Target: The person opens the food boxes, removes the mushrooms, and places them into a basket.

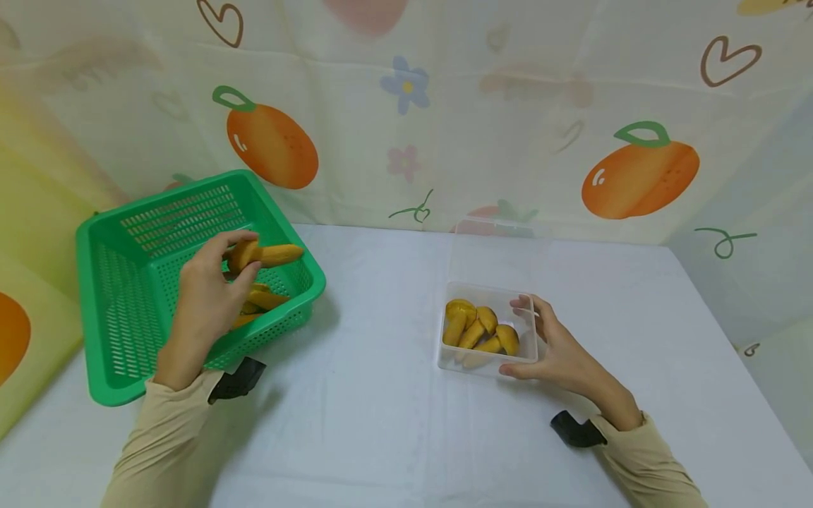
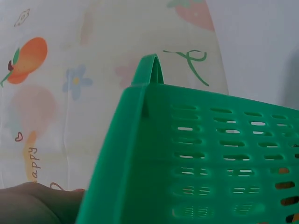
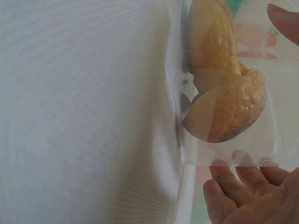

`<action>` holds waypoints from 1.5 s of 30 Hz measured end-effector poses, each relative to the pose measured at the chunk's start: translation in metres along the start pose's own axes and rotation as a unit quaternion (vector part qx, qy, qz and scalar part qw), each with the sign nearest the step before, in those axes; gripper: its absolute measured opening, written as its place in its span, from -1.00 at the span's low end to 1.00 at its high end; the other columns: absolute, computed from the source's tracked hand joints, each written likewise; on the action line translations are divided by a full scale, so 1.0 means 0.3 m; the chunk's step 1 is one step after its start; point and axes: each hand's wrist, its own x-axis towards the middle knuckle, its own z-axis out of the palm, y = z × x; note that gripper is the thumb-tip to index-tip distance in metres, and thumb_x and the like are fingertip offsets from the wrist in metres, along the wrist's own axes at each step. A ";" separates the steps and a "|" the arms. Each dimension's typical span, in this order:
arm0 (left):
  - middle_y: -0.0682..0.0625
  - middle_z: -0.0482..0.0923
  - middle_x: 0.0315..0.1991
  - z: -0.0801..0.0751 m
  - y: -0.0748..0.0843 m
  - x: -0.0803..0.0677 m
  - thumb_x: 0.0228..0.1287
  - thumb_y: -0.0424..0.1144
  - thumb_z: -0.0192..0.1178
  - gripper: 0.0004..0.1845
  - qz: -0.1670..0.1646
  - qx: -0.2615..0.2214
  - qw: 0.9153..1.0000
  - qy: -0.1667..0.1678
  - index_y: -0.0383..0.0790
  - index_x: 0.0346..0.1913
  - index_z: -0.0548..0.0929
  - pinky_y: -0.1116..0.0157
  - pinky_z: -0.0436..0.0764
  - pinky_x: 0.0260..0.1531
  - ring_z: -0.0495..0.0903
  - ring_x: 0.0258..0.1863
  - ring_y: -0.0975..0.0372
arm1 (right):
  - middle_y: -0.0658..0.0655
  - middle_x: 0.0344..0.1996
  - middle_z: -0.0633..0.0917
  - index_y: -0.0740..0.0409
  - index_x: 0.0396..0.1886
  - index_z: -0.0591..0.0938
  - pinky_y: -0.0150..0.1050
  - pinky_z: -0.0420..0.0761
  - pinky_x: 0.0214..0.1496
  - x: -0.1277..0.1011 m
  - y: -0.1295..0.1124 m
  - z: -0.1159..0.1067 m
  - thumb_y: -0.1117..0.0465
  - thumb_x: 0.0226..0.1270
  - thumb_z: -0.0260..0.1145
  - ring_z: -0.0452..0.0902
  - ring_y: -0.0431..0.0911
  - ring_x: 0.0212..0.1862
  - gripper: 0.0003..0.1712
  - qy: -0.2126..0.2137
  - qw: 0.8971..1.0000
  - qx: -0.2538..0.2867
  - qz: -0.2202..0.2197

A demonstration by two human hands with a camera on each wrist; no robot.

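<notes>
My left hand (image 1: 212,286) pinches a yellow-orange bread-like piece (image 1: 265,255) just above the right corner of the green basket (image 1: 114,296); more such pieces (image 1: 260,302) lie inside it. The left wrist view shows only the green basket's slotted wall (image 2: 201,158) and a bit of my left hand (image 2: 32,205). My right hand (image 1: 551,346) grips the right side of a clear plastic box (image 1: 485,361) holding several yellow pieces (image 1: 479,328). In the right wrist view the clear box (image 3: 187,154) shows a piece (image 3: 226,109) through its wall, with my fingers (image 3: 233,186) below it.
A white tablecloth (image 1: 381,395) covers the table. A fruit-print curtain (image 1: 444,106) hangs behind and along both sides. The box's clear lid (image 1: 498,250) stands raised behind it. Black wrist mounts (image 1: 238,381) sit on both sleeves.
</notes>
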 end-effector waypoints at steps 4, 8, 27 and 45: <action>-0.33 0.57 0.05 -0.006 -0.009 -0.003 0.29 -0.47 0.25 -0.62 -0.022 0.019 1.000 0.004 -0.33 0.17 0.57 0.64 0.24 -0.48 0.48 -0.19 -0.02 | 0.28 0.44 0.22 0.22 0.46 0.01 0.41 -0.02 0.47 -0.001 -0.001 -0.001 0.17 -0.02 0.62 -0.01 0.31 0.53 0.20 0.000 1.000 -0.001 0.002; -0.32 0.58 0.04 -0.008 -0.015 -0.005 0.29 -0.48 0.24 -0.62 -0.038 0.041 0.998 -0.007 -0.33 0.17 0.57 0.40 0.28 -0.41 0.41 -0.25 0.03 | 0.29 0.44 0.22 0.23 0.46 0.01 0.41 -0.02 0.47 0.000 0.001 -0.001 0.18 -0.02 0.62 0.00 0.30 0.53 0.21 -0.001 1.000 -0.001 0.002; -0.45 0.53 0.11 -0.019 -0.036 -0.003 0.29 -0.51 0.17 -0.56 -0.101 0.086 0.983 -0.126 -0.32 0.23 0.51 0.14 0.41 -0.39 0.52 -0.15 -0.18 | 0.30 0.43 0.23 0.23 0.46 0.02 0.40 -0.02 0.47 0.003 -0.001 0.000 0.17 -0.02 0.63 0.02 0.27 0.52 0.21 -0.001 1.000 -0.003 -0.001; -0.40 0.55 0.15 -0.008 -0.038 -0.007 0.31 -0.47 0.15 -0.60 -0.102 0.089 0.982 -0.131 -0.30 0.21 0.56 -0.13 0.50 -0.21 0.56 0.03 -0.28 | 0.29 0.43 0.24 0.22 0.46 0.03 0.38 0.01 0.47 0.001 -0.003 0.001 0.15 -0.04 0.63 0.06 0.27 0.51 0.21 0.002 1.000 -0.013 0.004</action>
